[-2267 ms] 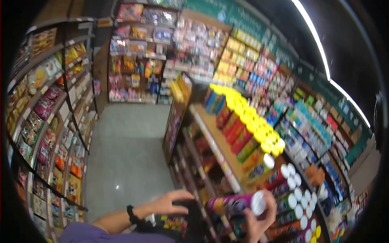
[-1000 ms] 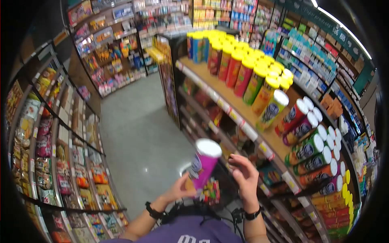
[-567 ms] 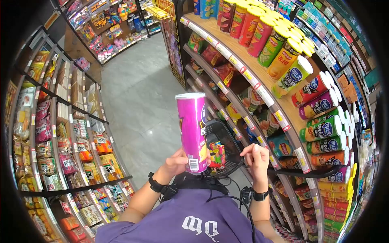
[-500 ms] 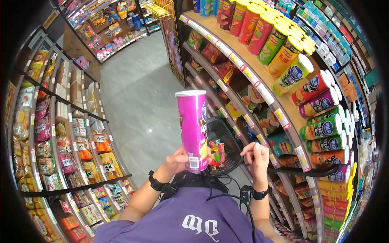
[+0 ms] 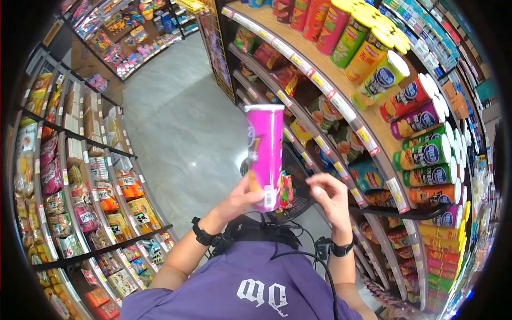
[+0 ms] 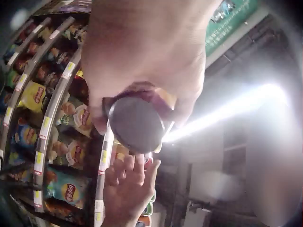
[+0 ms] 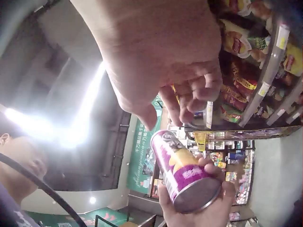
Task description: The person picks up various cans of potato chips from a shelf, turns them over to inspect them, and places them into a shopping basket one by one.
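Observation:
My left hand (image 5: 238, 201) grips a purple canister of potato chips (image 5: 265, 141) round its lower end, holding it upright with the white lid on top. Seen from the left wrist, the canister's round metal bottom (image 6: 137, 125) faces the camera between thumb and fingers. The right wrist view shows the chip picture on its side, with the left fingers wrapped round the base. My right hand (image 5: 330, 198) is raised a little to the right of the canister, fingers loosely bent and nothing in them. Its fingers (image 7: 194, 97) hang apart from the canister in the right wrist view.
Behind the canister is a black basket (image 5: 295, 162) with colourful packets in it. On the right, a shelf (image 5: 298, 21) carries rows of chip canisters, with bagged chips below. Snack shelves (image 5: 80, 186) line the left side, and grey floor (image 5: 176, 117) runs between.
The canister passed from my right hand, near the shelf, to my left hand in front of the body. It has since turned slightly, and the view has tilted down.

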Available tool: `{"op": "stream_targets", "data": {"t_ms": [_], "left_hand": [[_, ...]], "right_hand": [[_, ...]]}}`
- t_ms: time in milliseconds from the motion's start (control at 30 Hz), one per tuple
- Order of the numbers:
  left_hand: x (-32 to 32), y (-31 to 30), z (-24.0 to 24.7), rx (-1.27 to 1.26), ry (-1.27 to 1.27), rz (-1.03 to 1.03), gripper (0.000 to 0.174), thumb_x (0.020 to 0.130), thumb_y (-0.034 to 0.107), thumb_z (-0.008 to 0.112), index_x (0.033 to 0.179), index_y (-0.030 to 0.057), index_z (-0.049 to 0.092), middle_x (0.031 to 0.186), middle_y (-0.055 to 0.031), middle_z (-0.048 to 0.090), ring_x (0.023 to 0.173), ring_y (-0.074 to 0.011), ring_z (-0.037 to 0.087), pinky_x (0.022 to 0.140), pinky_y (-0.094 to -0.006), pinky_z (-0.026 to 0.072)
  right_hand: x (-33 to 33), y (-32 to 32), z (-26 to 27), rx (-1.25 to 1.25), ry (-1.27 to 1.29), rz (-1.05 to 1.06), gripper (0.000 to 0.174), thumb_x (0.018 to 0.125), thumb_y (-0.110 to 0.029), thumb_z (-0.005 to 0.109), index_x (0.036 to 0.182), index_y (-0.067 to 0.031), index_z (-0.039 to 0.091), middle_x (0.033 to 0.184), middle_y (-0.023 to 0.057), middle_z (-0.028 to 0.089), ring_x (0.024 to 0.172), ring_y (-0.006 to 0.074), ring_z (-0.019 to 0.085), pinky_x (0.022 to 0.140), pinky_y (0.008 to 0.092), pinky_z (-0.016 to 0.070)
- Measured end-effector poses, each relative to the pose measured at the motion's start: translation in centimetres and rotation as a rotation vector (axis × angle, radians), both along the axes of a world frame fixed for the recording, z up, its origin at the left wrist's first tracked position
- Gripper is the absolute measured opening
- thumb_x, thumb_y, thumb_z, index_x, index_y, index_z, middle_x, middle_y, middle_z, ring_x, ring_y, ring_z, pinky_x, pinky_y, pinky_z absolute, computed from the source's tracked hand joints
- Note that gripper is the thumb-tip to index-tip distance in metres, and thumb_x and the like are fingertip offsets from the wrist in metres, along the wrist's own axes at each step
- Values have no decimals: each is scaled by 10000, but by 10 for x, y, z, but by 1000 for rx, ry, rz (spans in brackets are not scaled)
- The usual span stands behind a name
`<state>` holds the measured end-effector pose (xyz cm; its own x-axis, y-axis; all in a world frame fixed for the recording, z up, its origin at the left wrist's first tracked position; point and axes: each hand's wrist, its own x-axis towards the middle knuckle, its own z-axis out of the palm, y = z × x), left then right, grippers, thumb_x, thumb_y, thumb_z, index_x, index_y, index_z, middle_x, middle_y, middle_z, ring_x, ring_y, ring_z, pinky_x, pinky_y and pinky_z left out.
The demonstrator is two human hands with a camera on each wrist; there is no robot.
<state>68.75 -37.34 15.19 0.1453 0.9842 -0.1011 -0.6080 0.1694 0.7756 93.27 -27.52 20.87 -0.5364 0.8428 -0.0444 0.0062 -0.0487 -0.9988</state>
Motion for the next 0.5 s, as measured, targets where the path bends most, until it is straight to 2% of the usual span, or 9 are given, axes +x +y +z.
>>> {"op": "stream_targets", "data": {"t_ms": [33,100,133,167,267,300,367,400,500], "left_hand": [[5,3,-3,-18,-13,-14,842,858,317,738,1523,25,313,1342,-160,548,1217,-259,588,1073,-405,454],[17,17,-3,19,320,46,879,895,265,771,1557,27,244,1422,-103,501,1355,-217,473,1115,-376,406],[24,24,5,34,302,27,898,894,276,784,1562,27,238,1442,-137,481,1362,-238,465,1130,-380,385],[27,29,-1,21,294,19,898,894,276,784,1562,27,238,1442,-137,481,1362,-238,465,1130,-380,385],[32,50,-8,167,832,-206,914,921,309,756,1580,15,194,1501,-177,428,1386,-247,433,1123,-356,393],[34,54,-20,148,823,-218,914,921,309,756,1580,15,194,1501,-177,428,1386,-247,433,1123,-356,393],[39,58,-56,159,885,-197,888,914,351,736,1570,25,235,1501,-237,440,1392,-389,443,1146,-421,365],[37,59,-71,288,980,-138,810,935,360,709,1562,51,301,1520,-222,432,1399,-377,442,1145,-413,369],[20,52,-98,145,935,-183,694,947,336,695,1519,67,407,1510,-184,458,1379,-348,468,1131,-410,385]], "right_hand": [[-2,1,-4,-45,-42,16,355,927,-243,746,1185,-10,671,1011,38,675,875,83,589,728,225,455],[-8,7,-7,-14,-36,74,460,928,-106,727,1356,-28,577,1174,74,671,1047,110,621,801,261,538],[-8,10,-18,3,-45,83,620,897,-85,754,1451,-36,481,1276,79,624,1108,123,594,794,280,557],[-8,9,-27,-12,-52,77,620,897,-85,754,1451,-36,481,1276,79,624,1108,123,594,794,280,557],[-5,13,-57,-137,-102,-12,758,827,-43,813,1464,-5,405,1270,110,611,1051,184,631,787,293,568],[-2,17,-76,-167,-47,-44,724,809,-29,824,1420,10,438,1259,127,613,1070,203,652,827,307,576],[3,25,-104,-231,-6,-62,724,797,-19,828,1411,9,445,1278,133,611,1095,218,661,868,331,581],[6,27,-125,-204,-40,-92,712,793,-22,829,1397,14,453,1280,151,618,1126,236,662,918,360,574],[20,37,-213,-166,-247,-186,715,784,-36,840,1386,21,458,1258,164,635,1121,239,665,935,373,564]]}}
